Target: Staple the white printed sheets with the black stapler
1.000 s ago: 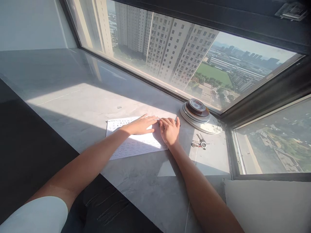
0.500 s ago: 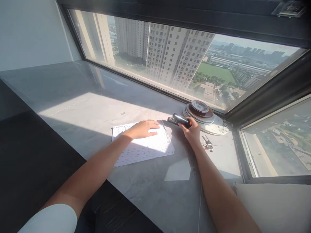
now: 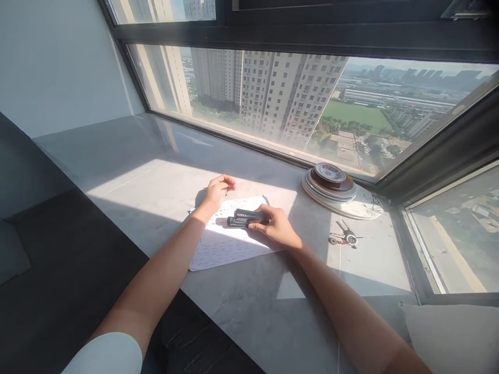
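Observation:
In the head view, printed sheets of paper lie on the grey stone sill. My right hand is wrapped around a black stapler, which is over the upper middle of the sheets with its jaw end pointing left. I cannot tell whether the stapler touches the paper. Just beyond the paper's upper left edge is my left hand, its fingers loosely bent and apart, with nothing visible in them. Its wrist passes over the left part of the sheets.
A stack of plates stands on a pale round board by the window corner. A small metal figure with wheels sits right of my right hand. A white cushion-like thing fills the lower right. Dark window frames border the sill.
My right hand has brought the stapler left, from beside the plates to over the paper. My left hand has lifted off the sheets and moved to their upper left edge. The view has shifted slightly.

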The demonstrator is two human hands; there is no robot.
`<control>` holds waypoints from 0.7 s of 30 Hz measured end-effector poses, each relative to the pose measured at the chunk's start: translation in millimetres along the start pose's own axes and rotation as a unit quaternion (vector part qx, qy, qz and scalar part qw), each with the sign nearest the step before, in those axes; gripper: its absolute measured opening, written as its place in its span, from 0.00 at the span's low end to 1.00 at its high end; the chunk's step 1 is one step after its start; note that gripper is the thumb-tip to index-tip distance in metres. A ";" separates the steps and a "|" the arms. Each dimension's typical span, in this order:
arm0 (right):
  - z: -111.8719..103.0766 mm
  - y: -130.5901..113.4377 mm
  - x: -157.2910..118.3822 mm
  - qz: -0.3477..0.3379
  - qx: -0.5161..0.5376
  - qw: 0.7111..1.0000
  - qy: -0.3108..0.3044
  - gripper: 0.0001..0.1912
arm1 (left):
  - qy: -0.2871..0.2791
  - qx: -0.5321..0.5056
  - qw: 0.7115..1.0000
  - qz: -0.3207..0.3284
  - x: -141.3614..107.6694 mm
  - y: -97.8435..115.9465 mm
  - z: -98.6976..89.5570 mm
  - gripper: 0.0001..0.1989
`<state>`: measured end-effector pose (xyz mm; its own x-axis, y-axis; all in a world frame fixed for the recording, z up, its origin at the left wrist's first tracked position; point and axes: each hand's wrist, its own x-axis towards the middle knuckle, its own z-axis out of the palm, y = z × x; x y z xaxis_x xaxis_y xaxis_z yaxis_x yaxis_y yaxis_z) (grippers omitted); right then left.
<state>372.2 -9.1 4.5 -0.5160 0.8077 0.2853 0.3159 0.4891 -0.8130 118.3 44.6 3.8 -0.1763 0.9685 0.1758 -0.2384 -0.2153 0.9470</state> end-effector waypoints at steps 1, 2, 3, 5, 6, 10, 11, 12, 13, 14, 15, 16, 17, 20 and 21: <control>-0.3 1.7 0.2 -0.003 -0.014 1.000 -0.004 0.19 | -0.009 0.002 1.000 -0.007 -0.6 0.1 0.2 0.08; -1.5 3.6 0.7 -0.005 -0.026 1.000 -0.008 0.18 | -0.017 0.005 1.000 -0.009 -1.5 0.1 0.8 0.08; -3.3 5.5 1.3 -0.006 -0.034 0.999 -0.012 0.18 | -0.023 0.004 1.000 -0.007 -2.4 0.2 1.6 0.08; -7.4 8.6 2.7 -0.001 -0.037 0.999 -0.020 0.17 | -0.029 -0.006 1.000 0.002 -4.1 0.9 3.0 0.08; -9.4 9.8 3.4 0.003 -0.034 0.999 -0.023 0.17 | -0.031 -0.010 0.999 0.006 -4.9 1.5 3.6 0.08; -16.0 13.7 5.2 0.013 -0.026 0.999 -0.039 0.17 | -0.053 0.017 0.998 0.000 -9.5 6.4 6.7 0.07; -17.5 15.0 5.4 0.010 -0.028 0.999 -0.044 0.17 | -0.063 0.027 0.998 -0.005 -11.1 7.9 8.0 0.06; -19.1 16.5 5.6 0.007 -0.034 0.998 -0.047 0.16 | -0.072 0.035 0.997 -0.009 -12.8 9.4 9.5 0.06; -20.9 18.1 5.7 0.005 -0.045 0.998 -0.045 0.16 | -0.082 0.042 0.996 -0.012 -14.6 10.7 11.2 0.07; -22.9 20.0 5.7 0.006 -0.062 0.997 -0.039 0.15 | -0.092 0.052 0.994 -0.017 -16.5 11.6 13.2 0.07; -25.2 22.0 5.6 0.009 -0.080 0.996 -0.029 0.15 | -0.103 0.064 0.992 -0.024 -18.3 12.0 15.1 0.07; -28.0 24.2 5.5 0.012 -0.091 0.996 -0.022 0.15 | -0.116 0.077 0.990 -0.032 -19.9 11.8 17.1 0.07; -31.4 26.6 5.2 0.014 -0.089 0.996 -0.023 0.15 | -0.131 0.090 0.986 -0.040 -21.4 11.0 19.0 0.08; -45.1 34.5 3.5 0.003 0.001 0.997 -0.076 0.23 | -0.182 0.119 0.975 -0.051 -23.7 4.7 22.8 0.11; -50.3 37.2 2.5 -0.002 0.041 0.994 -0.097 0.27 | -0.191 0.121 0.973 -0.051 -23.6 2.0 23.3 0.13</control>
<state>422.7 27.6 0.5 -0.6632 0.7233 0.1924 0.2515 0.4575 -0.8529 144.3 24.3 7.8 0.2158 0.9689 0.1214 0.0042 -0.1253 0.9921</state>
